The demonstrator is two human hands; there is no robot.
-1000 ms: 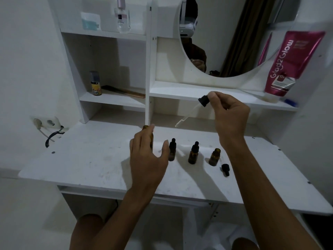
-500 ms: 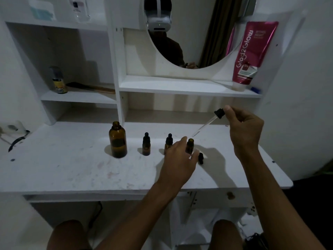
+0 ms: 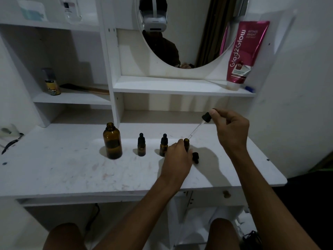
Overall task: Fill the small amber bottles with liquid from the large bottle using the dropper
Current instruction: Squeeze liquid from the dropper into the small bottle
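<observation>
On the left-hand shelf above the white table (image 3: pixel 54 168), a small can (image 3: pixel 52 83) stood upright with a dark, wooden-handled tool (image 3: pixel 86 88) lying beside it. Below, on the tabletop, the large amber bottle (image 3: pixel 112 141) stood uncapped, its mouth open. To its right, a little apart, stood the first small bottle (image 3: pixel 141 145) and then the second small bottle (image 3: pixel 163 145), both upright with black dropper caps on.

Just right of these, the left hand (image 3: pixel 177 157) was curled round the third small bottle (image 3: pixel 186 143), holding it upright on the table; only its open neck showed past the fingers. A loose black cap (image 3: pixel 195 156) lay on the table just beside that hand.

Above, the dropper (image 3: pixel 197 128) slanted down to the left, its glass tip right at the third bottle's mouth; whether it was inside could not be told. The right hand (image 3: pixel 231 129) pinched the dropper's black bulb between thumb and fingertips. On the upper shelf further right, a pink tube (image 3: pixel 241 51) stood on its cap beside the round mirror (image 3: pixel 180 33).
</observation>
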